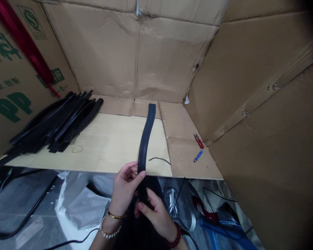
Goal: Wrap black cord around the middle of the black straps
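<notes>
A long, flat, slightly curved black strip point(145, 139) runs from the middle of the work surface toward me, past the front edge. My left hand point(127, 182) pinches it near that edge, with the thumb on top. Lower down, my right hand point(152, 206) is closed around the strip close to its near end, which is partly hidden by the fingers and dark clothing. The strip's far end lies over the cardboard at the back of the surface. To the right of the strip is a short black cord point(160, 159).
A heap of similar black strips point(59, 121) lies at the left. Red-handled thread snips point(199, 141) and a blue pen-like item point(198, 156) rest on the right-hand cardboard. A thin loop point(77, 149) lies near the heap. Cardboard walls point(167, 59) enclose the back and sides.
</notes>
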The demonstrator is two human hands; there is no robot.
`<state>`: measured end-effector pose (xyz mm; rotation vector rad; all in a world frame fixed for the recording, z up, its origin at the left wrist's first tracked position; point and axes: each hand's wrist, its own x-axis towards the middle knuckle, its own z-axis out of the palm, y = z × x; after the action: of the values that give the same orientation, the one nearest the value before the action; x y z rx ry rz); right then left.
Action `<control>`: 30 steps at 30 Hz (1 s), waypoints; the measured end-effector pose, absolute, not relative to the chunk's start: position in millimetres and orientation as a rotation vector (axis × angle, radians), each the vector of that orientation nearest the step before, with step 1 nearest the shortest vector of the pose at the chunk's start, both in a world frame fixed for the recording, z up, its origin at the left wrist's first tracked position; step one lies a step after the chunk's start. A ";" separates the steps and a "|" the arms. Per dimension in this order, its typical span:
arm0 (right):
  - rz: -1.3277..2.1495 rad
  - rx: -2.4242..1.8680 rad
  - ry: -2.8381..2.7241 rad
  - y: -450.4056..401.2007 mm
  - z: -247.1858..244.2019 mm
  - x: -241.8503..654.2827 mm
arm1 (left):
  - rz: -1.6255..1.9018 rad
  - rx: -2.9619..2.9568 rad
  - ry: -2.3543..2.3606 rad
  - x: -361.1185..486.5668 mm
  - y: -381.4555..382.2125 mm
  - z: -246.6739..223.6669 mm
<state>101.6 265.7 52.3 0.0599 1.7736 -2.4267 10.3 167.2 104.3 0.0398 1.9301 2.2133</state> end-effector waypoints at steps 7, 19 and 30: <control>-2.173 0.085 2.118 274.9 60.7 108.7 | 2.110 0.488 2.182 6.4 150.0 97.9; -0.652 -0.484 3.103 355.7 170.2 139.2 | 0.793 2.026 2.959 14.1 108.7 141.8; -1.880 0.741 3.536 314.2 142.8 109.6 | 1.760 0.398 2.518 31.5 130.4 120.2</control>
<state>109.6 314.2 142.8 0.7415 3.5359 -1.8797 31.5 130.4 120.2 0.3980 2.5181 1.7597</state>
